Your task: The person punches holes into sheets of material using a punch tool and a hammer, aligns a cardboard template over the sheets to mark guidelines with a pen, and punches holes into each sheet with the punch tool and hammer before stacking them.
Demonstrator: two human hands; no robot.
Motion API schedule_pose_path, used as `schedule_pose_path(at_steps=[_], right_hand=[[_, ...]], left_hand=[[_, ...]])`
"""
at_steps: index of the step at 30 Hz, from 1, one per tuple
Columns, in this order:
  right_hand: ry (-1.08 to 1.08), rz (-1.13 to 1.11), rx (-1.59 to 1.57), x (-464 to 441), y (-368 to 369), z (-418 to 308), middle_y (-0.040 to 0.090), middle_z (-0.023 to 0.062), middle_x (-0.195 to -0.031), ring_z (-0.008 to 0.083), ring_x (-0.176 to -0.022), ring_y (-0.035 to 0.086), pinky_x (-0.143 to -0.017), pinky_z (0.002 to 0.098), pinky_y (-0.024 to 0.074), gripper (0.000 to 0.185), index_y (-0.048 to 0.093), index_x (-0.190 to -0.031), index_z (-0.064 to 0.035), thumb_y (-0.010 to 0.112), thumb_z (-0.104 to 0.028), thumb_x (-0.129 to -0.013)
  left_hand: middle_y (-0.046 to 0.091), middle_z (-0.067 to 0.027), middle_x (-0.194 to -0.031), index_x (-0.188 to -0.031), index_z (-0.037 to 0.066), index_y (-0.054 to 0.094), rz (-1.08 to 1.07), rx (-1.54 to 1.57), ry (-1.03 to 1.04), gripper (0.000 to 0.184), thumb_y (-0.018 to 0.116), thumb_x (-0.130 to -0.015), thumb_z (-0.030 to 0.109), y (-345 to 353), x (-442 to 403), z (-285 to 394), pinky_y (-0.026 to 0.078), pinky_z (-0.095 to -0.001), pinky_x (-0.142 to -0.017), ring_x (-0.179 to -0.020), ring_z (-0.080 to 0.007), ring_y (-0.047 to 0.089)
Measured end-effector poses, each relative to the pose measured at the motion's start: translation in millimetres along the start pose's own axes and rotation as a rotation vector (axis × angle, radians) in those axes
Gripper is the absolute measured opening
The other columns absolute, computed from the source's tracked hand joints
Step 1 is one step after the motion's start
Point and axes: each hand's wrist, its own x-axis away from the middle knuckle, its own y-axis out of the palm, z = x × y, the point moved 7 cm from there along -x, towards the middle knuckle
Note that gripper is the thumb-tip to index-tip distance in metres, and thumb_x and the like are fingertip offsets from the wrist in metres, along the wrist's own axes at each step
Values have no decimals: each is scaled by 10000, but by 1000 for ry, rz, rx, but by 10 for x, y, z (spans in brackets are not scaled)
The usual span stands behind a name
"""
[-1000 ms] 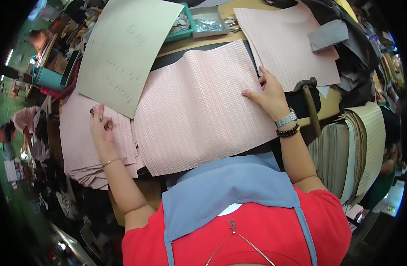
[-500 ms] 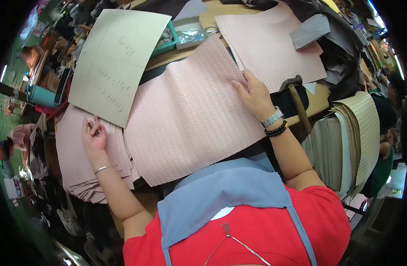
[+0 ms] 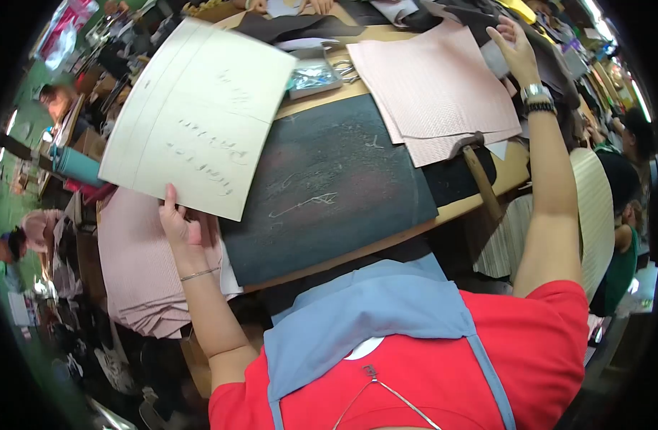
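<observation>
My left hand (image 3: 182, 226) is closed on the lower edge of a pale card sheet (image 3: 200, 122) with handwriting and ruled lines, one finger over its face. Under it lies a stack of pink woven-textured sheets (image 3: 139, 261). At the upper right, my right hand (image 3: 514, 54) has its fingers apart beside a grey piece (image 3: 495, 61). Just below that hand is another pile of pink textured sheets (image 3: 443, 86). Between my arms lies a dark, scratched board (image 3: 329, 186).
A hammer (image 3: 479, 172) rests at the table's right side. Scissors (image 3: 345, 70) lie by a grey box (image 3: 316, 80) of small shiny items. Another person's hands (image 3: 314, 6) show at the far edge. A bundle of pale sheets (image 3: 590, 215) stands at right.
The pink sheet has left the dark board, and one more lies on the right pile. My right hand has moved up and right. My left hand now grips the card sheet.
</observation>
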Motion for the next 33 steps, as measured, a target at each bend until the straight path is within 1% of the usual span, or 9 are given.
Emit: schedule_pose_path(at_steps=[2,5,8,14,15,18,24,28,33], right_hand=[[18,-173,-234,311,276,-566,630,18,-982,92,-912,582,-821,224,467,442,566,-1194,-2,643,-326,-902],[50,-419,-224,933,776,-1136,530,139,-1313,271,-1213,506,-974,364,424,622,466,-1346,-58,697,-333,-838],[278,-629,-973,1523,1032,-1685,359,209,-1432,275,-1349,337,-1098,377,283,838,262,-1435,39,682,-382,-844],[640,-472,-1141,2156,993,-1184,542,107,-1268,170,-1125,534,-963,298,421,463,395,-1344,16,564,-128,-938],[656,-428,-1150,2207,941,-1099,548,103,-1262,167,-1116,540,-955,296,427,451,402,-1340,9,562,-127,-940],[724,-353,-1188,2321,850,-871,576,83,-1227,154,-1071,564,-921,283,447,392,447,-1299,-16,565,-131,-944],[791,-416,-1129,2509,924,-706,593,76,-1198,149,-1028,583,-896,283,463,346,484,-1252,-12,574,-132,-941],[712,-278,-1218,2422,922,-860,596,77,-1191,153,-1035,586,-894,290,470,334,486,-1250,-13,562,-133,-947],[656,-222,-1332,2102,1046,-834,583,80,-1217,174,-1079,576,-923,312,465,392,432,-1320,-23,534,-138,-959]], left_hand=[[548,-115,-1248,-1325,-2,430,-34,-39,38,517,633,-896,201,-27,112,72,479,-342,-923,-1129,-217,545],[566,-108,-1234,-1347,7,413,-248,-104,47,565,656,-875,199,99,340,237,480,-339,-907,-1092,-197,570],[558,-123,-1229,-1336,-33,389,-398,-147,-82,570,647,-882,194,432,568,194,459,-326,-939,-1095,-207,567],[655,-36,-967,-1305,12,441,-419,-387,-352,490,636,-903,213,391,504,-157,459,-210,-709,-780,-72,559],[637,3,-825,-1207,27,537,-301,-506,-262,369,633,-908,220,330,441,-112,399,-189,-593,-628,-41,469],[641,13,-787,-1075,13,620,-318,-604,163,367,672,-862,307,73,45,-87,427,-244,-625,-654,-69,517],[618,-60,-679,-962,18,650,-42,-1178,266,347,680,-822,334,-171,-285,214,449,-318,-599,-618,-144,563],[656,-119,-800,-970,43,638,36,-1524,228,426,714,-765,409,-89,-201,373,492,-384,-658,-736,-284,641],[583,-133,-1089,-1071,72,611,69,-1784,388,524,748,-714,429,-70,58,315,510,-411,-785,-949,-317,619]])
